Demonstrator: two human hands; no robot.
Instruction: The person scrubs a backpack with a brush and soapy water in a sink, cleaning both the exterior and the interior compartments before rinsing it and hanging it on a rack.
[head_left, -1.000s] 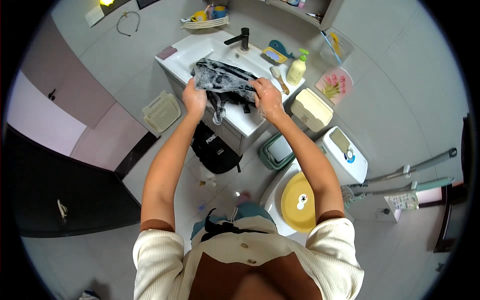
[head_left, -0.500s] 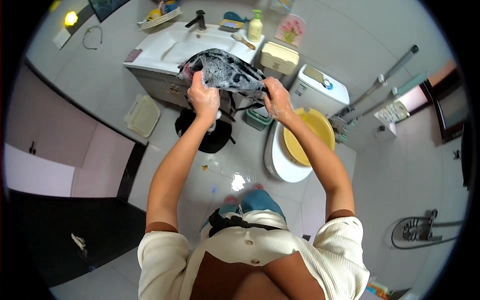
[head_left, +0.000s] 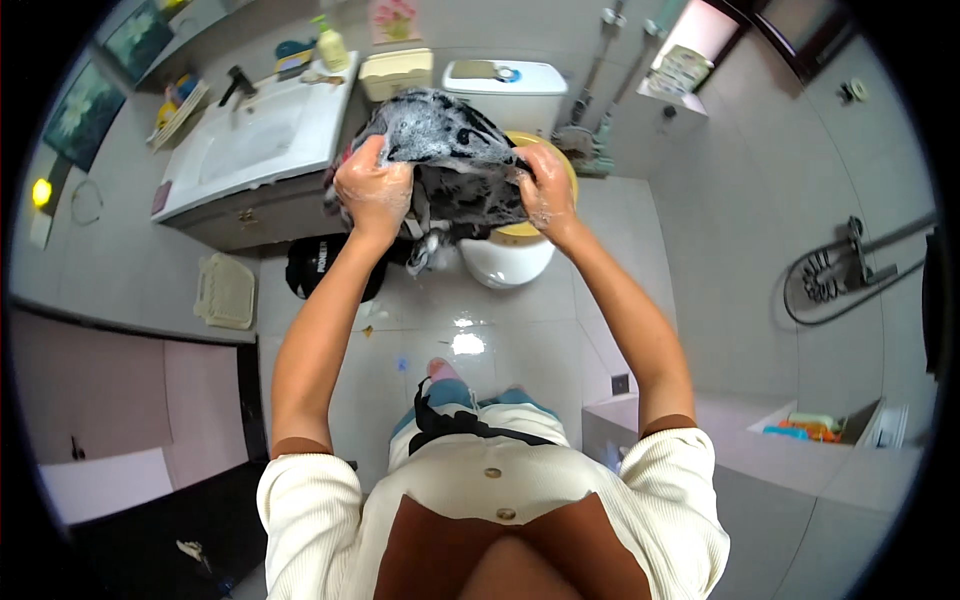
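Observation:
Stretched between my two hands is a black fabric bag, coated in white suds, with straps and grey folds hanging beneath it. My left hand grips its left edge, fingers closed and wet with foam. The right edge is held by my right hand, also closed and soapy. The bag hangs in the air before the toilet and hides part of it. Behind the bag and right hand, only part of a yellow basin shows on the toilet.
At the left is a washbasin counter with a black tap and a green pump bottle. A black bag lies on the wet floor near a cream basket. Brushes stand by the right wall.
My body and view have turned right, bringing the bag from in front of the washbasin toward the toilet. Both hands keep their grip, and more of the bag's underside shows.

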